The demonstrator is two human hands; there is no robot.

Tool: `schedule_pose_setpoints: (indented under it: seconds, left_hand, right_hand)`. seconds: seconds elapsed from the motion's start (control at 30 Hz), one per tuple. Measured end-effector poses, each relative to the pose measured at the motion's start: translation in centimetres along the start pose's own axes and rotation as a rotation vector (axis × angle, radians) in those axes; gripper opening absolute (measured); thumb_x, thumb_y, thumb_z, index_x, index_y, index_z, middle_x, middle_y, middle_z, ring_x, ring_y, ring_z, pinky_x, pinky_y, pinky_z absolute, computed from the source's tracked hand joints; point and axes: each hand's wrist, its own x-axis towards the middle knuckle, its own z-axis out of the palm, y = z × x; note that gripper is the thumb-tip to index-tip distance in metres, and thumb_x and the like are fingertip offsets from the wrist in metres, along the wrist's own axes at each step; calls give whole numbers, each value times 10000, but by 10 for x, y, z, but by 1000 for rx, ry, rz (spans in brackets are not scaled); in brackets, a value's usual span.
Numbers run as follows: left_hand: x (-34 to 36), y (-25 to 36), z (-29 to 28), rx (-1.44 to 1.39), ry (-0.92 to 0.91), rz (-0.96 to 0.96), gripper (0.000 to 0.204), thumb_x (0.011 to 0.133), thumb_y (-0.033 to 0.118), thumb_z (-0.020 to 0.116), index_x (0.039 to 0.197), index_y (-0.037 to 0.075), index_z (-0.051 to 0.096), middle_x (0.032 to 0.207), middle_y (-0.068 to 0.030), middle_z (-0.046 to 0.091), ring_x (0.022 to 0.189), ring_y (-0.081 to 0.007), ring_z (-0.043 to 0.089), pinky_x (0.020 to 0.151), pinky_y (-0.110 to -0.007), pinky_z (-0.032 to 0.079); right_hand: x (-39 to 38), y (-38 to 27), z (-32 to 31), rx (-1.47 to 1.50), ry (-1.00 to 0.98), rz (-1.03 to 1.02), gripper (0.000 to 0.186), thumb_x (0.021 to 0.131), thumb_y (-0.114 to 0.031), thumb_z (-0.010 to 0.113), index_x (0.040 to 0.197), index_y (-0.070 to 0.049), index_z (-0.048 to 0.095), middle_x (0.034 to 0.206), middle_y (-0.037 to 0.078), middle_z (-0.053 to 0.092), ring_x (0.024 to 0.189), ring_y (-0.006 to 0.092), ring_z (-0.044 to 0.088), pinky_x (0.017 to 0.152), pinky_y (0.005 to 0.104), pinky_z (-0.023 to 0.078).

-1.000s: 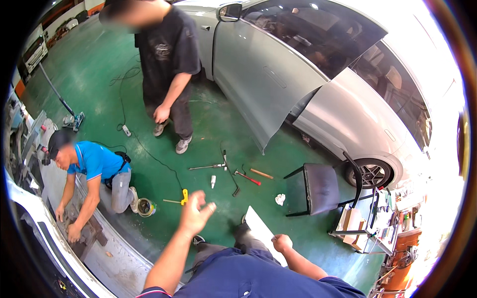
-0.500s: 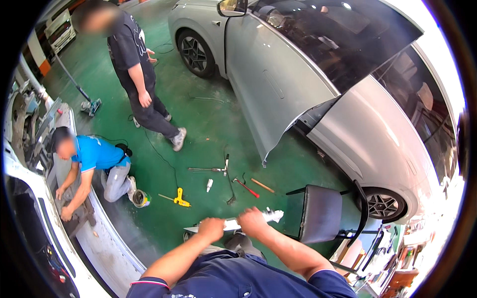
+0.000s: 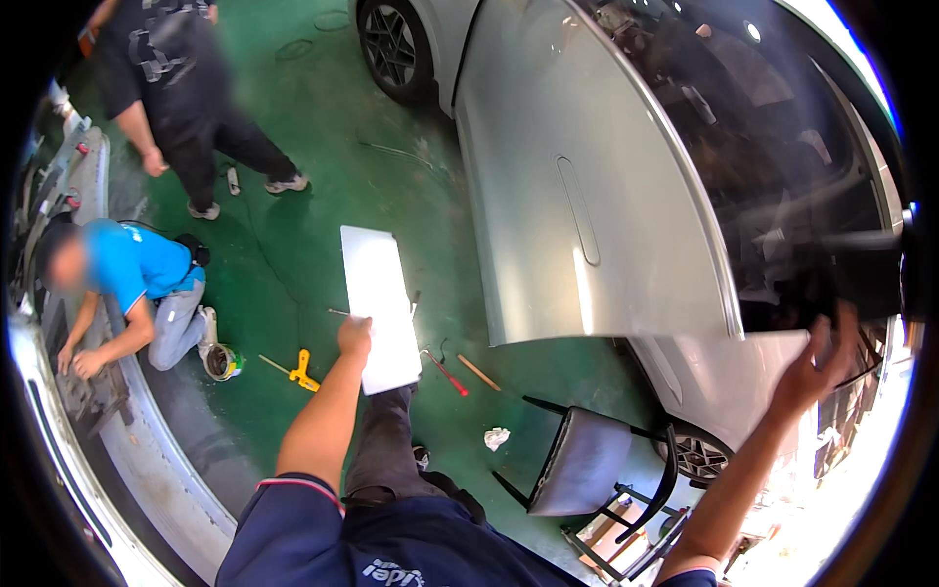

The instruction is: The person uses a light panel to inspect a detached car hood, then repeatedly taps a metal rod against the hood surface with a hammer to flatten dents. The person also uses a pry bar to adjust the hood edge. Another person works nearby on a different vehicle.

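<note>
My left hand (image 3: 356, 338) is closed on the left edge of a flat white rectangular board (image 3: 380, 293), held out above the floor. My right hand (image 3: 820, 364) is raised at the far right with its fingers spread. It is by the rear edge of the silver car's open door (image 3: 558, 205), near a dark, motion-smeared shape (image 3: 846, 269); whether the fingers touch anything I cannot tell. The board covers part of the tools on the green floor beneath it.
A black chair (image 3: 584, 460) stands at right, by the rear wheel (image 3: 696, 454). On the floor lie a yellow-handled tool (image 3: 305, 372), a red-handled tool (image 3: 452, 378), a wooden stick (image 3: 479, 372) and crumpled white paper (image 3: 497, 438). A blue-shirted person (image 3: 142, 264) crouches left; another person (image 3: 176, 98) stands beyond.
My right hand has left the board and reached far right to the door. My left hand has turned the board from edge-on to broad face up. The standing person has moved left in view.
</note>
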Motion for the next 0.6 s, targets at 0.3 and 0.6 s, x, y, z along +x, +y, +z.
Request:
schedule_pose_setpoints:
  seconds: [0.3, 0.6]
  left_hand:
    - [130, 0, 166, -337, -115, -232, 201, 973, 116, 678, 1107, -22, 617, 993, -113, 696, 820, -215, 711, 709, -363, 586]
    - [146, 14, 236, -410, -305, -289, 203, 999, 149, 654, 1121, -8, 617, 1004, -115, 707, 845, -219, 720, 760, -369, 583]
  right_hand:
    - [32, 25, 44, -235, 97, 227, 390, 1072, -307, 574, 1368, -73, 670, 1298, 144, 707, 1134, 260, 680, 1005, 362, 543]
    - [35, -24, 59, -74, 116, 123, 425, 980, -181, 423, 1250, 44, 662, 1187, 234, 677, 1048, 340, 690, 947, 469, 605]
